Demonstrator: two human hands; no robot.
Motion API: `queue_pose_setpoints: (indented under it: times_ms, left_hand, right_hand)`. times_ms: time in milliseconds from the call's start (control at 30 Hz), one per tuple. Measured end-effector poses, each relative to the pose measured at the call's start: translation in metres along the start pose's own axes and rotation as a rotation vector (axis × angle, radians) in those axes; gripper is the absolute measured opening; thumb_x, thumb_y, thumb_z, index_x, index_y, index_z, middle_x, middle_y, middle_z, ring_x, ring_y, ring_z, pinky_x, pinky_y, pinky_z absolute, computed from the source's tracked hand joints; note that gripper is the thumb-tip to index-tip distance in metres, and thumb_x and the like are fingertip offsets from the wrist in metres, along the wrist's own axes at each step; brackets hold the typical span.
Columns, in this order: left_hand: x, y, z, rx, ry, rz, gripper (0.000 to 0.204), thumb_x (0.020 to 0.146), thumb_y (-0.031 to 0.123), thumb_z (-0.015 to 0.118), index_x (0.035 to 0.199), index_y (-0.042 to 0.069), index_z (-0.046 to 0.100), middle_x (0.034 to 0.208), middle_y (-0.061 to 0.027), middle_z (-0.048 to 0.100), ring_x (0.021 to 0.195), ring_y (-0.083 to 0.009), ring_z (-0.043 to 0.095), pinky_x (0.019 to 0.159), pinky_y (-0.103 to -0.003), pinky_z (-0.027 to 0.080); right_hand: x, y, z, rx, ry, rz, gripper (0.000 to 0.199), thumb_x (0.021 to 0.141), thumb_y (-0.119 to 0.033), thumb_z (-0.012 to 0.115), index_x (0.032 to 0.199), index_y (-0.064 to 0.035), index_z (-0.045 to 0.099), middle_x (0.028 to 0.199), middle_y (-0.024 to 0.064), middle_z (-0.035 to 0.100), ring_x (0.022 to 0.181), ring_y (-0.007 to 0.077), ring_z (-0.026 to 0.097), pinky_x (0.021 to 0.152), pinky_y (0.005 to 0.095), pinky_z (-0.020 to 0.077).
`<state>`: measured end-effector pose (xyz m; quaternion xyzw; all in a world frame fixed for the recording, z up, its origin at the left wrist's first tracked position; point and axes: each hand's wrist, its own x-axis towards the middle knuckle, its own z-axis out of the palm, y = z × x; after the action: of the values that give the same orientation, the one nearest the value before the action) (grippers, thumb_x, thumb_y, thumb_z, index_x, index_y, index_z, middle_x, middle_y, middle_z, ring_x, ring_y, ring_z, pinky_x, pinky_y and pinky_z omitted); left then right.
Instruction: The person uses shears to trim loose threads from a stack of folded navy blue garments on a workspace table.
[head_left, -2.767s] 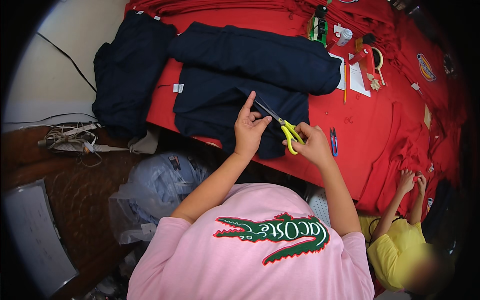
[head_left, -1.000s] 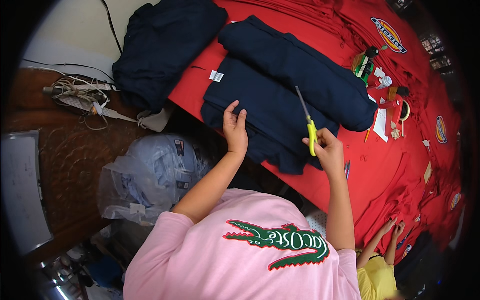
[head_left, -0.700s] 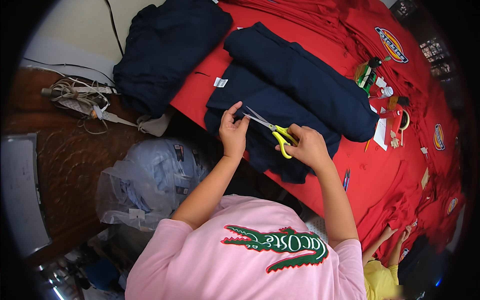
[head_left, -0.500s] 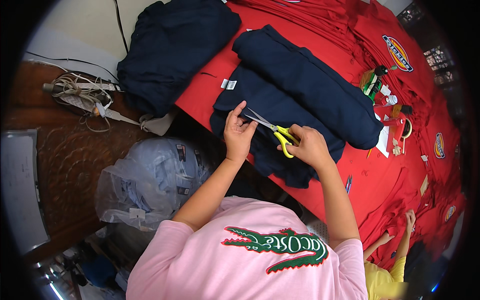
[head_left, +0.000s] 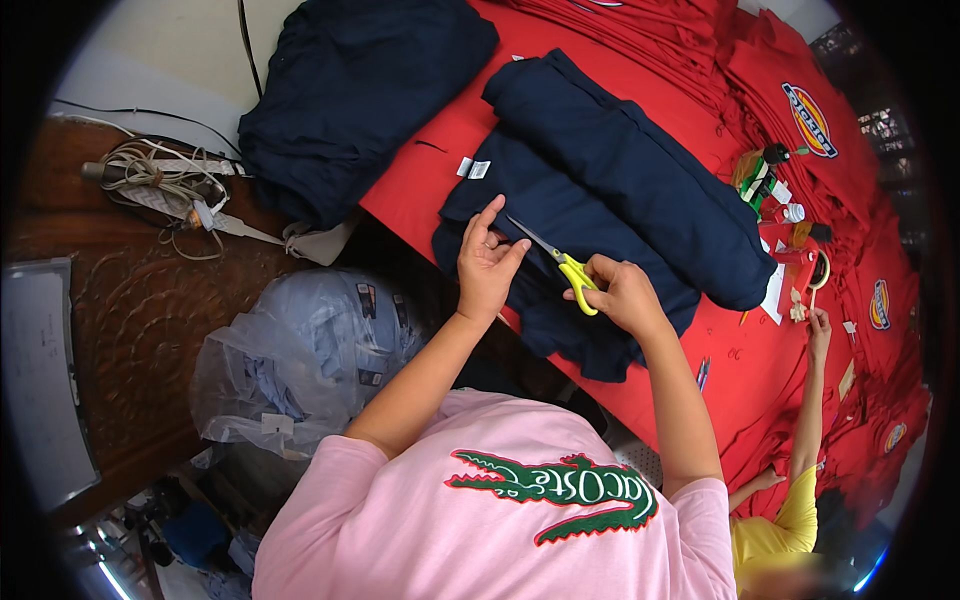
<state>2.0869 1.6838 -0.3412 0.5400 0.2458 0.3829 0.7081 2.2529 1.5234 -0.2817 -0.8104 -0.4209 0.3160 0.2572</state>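
Observation:
My right hand (head_left: pixel 625 295) grips a pair of scissors (head_left: pixel 575 283) by their yellow-green handles. The blades look closed and point up-left over a navy garment (head_left: pixel 600 170). At the garment's near left edge, my left hand (head_left: pixel 487 265) has its forefinger raised and its thumb stretched toward the blades. Its other fingers curl at the cloth and seem to hold the edge; the exact grip is partly hidden. White labels (head_left: pixel 474 169) stick up from the garment just beyond the left hand. The garment lies partly rolled on red cloth (head_left: pixel 420 190).
Another navy bundle (head_left: pixel 360 100) lies at the far left. A clear plastic bag (head_left: pixel 305 360) of blue clothing stands below the table edge. Bottles and tape (head_left: pixel 795 225), a pen (head_left: pixel 704 373) and red garments (head_left: pixel 790 95) occupy the right. A co-worker's arm (head_left: pixel 812 400) reaches in there.
The scissor blades have come together. Both my hands sit slightly farther right in the picture, as does the navy garment. The co-worker's arm has stretched up toward the small items.

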Motion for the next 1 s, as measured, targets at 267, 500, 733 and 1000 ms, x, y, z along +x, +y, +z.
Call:
queue_pose_setpoints:
  times_ms: [267, 500, 733, 1000]
  left_hand:
    - [0.013, -0.008, -0.007, 0.032, 0.068, 0.042, 0.072, 0.091, -0.020, 0.067, 0.157, 0.002, 0.047, 0.137, -0.0049, 0.048, 0.108, -0.0116, 0.064, 0.091, -0.024, 0.056]
    - [0.012, 0.004, -0.008, -0.006, -0.015, -0.010, 0.082, 0.091, -0.021, 0.065, 0.163, 0.004, 0.036, 0.143, -0.0084, 0.054, 0.118, -0.0156, 0.065, 0.101, -0.028, 0.056]
    - [0.016, 0.005, -0.009, -0.004, -0.007, -0.004, 0.079, 0.092, -0.021, 0.065, 0.162, 0.003, 0.039, 0.140, -0.0073, 0.055, 0.116, -0.0146, 0.065, 0.099, -0.027, 0.057]
    - [0.028, 0.004, -0.014, -0.037, 0.054, 0.010, 0.082, 0.092, -0.021, 0.064, 0.165, 0.003, 0.035, 0.141, -0.0095, 0.058, 0.122, -0.0166, 0.064, 0.104, -0.030, 0.055]
  right_hand:
    - [0.003, 0.002, 0.008, -0.052, 0.054, -0.108, 0.038, 0.079, -0.033, 0.090, 0.090, -0.0036, 0.068, 0.065, 0.0093, 0.061, 0.059, 0.0251, 0.055, 0.067, 0.0380, 0.0456]
    - [0.017, -0.016, 0.007, -0.166, 0.130, -0.199, 0.044, 0.076, -0.042, 0.091, 0.093, -0.0066, 0.070, 0.072, 0.0096, 0.067, 0.069, 0.0294, 0.062, 0.076, 0.0401, 0.0464]
    - [0.021, -0.004, 0.013, -0.106, 0.087, -0.107, 0.036, 0.078, -0.034, 0.089, 0.088, -0.0063, 0.069, 0.068, 0.0080, 0.065, 0.064, 0.0285, 0.055, 0.073, 0.0387, 0.0459]
    - [0.025, -0.017, 0.013, -0.075, 0.092, -0.153, 0.038, 0.077, -0.035, 0.090, 0.089, -0.0065, 0.069, 0.070, 0.0085, 0.067, 0.065, 0.0290, 0.055, 0.073, 0.0388, 0.0458]
